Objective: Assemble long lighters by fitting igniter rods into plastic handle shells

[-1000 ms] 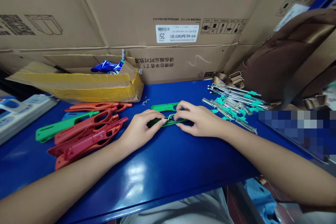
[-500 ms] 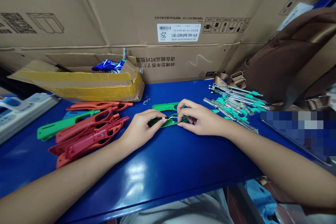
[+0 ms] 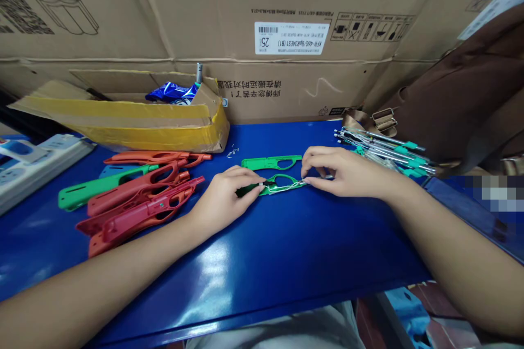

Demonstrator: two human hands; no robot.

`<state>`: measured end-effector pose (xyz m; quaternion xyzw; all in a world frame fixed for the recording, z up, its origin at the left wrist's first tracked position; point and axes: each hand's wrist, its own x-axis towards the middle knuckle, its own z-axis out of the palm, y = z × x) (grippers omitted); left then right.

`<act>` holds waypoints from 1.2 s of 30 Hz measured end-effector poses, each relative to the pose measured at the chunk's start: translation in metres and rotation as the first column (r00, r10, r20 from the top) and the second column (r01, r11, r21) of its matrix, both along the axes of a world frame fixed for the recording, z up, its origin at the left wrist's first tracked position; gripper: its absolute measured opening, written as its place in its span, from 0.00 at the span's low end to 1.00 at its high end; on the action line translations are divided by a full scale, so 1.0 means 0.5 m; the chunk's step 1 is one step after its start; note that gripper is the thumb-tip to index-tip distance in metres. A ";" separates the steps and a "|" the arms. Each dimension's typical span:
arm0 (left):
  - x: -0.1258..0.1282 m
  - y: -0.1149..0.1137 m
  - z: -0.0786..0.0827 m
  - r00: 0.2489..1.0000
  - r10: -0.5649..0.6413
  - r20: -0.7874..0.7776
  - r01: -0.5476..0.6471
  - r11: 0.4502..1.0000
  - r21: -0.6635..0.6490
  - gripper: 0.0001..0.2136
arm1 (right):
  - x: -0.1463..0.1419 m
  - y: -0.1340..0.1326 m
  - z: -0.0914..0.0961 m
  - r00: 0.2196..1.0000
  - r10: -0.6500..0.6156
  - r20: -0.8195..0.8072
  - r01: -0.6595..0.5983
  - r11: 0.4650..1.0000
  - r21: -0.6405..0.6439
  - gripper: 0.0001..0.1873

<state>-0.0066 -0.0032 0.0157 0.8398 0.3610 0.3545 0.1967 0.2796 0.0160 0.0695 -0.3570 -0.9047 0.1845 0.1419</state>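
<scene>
My left hand is closed at the handle end of a green lighter casing half, which lies hollow side up. A small black part shows by its fingertips. From there a thin white wire runs along the casing to its narrow end. There, my right hand pinches a thin metal tube, mostly hidden by the fingers. Just behind lies a second green casing half, touched by neither hand.
Red, orange and green lighter casings lie to the left, beside a white power strip. Behind them stands a taped cardboard box. Metal tubes with green pieces are piled at right, near a brown bag.
My right hand has moved right, away from my left, to the casing's narrow end. More of the white wire and casing now shows between the hands. The view has shifted slightly.
</scene>
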 end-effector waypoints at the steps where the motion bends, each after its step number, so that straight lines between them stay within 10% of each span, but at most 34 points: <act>1: 0.001 -0.001 0.001 1.000 0.001 -0.003 -0.001 1.000 0.007 0.07 | -0.002 0.000 -0.004 0.999 -0.016 0.028 0.016 0.999 0.028 0.06; 36: 0.000 -0.007 0.001 0.982 -0.155 -0.106 0.162 0.985 0.066 0.14 | -0.073 -0.020 -0.084 0.981 0.111 -0.156 -0.089 0.986 0.144 0.12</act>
